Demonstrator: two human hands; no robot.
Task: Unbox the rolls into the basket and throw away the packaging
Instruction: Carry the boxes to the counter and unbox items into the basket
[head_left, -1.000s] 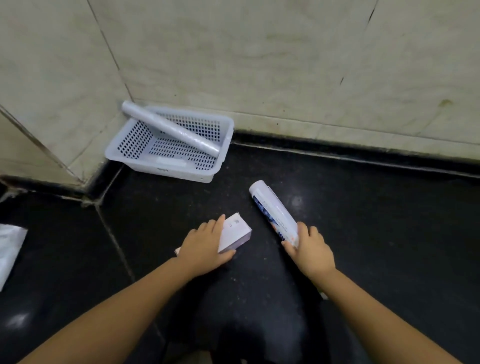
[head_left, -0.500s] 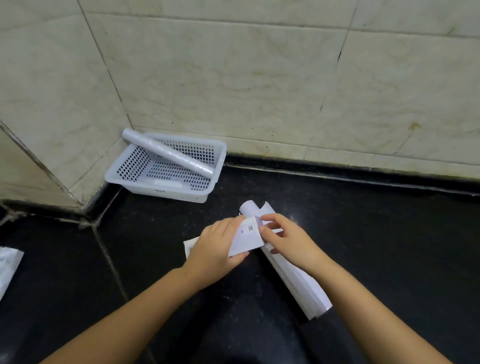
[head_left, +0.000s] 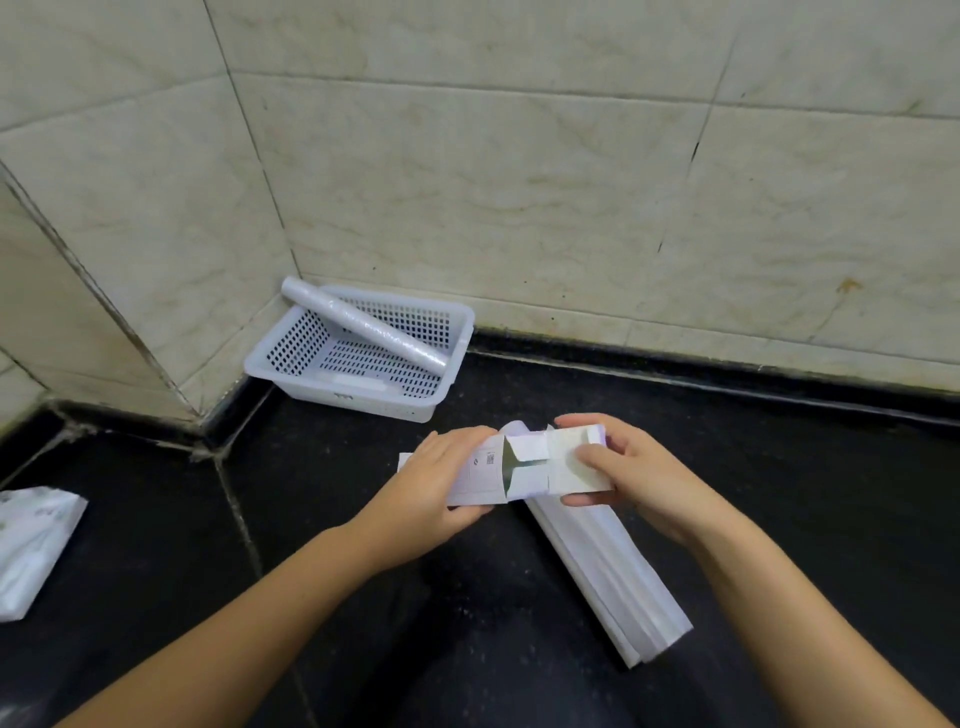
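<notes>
A long white box is held above the black floor by both hands. My left hand grips its body from the left. My right hand holds the opened end flap, pulled out to the right. Under my right hand a second long white package lies on the floor, running toward the lower right. The white perforated basket sits in the wall corner. One clear plastic roll rests diagonally in it, its upper end over the rim.
Tiled walls meet in a corner behind the basket. A crumpled white plastic bag lies on the floor at the far left. The dark floor stretches out to the right of my hands.
My right hand left the long package on the floor and joined my left on the box. The box came up off the floor and its end flap has been opened.
</notes>
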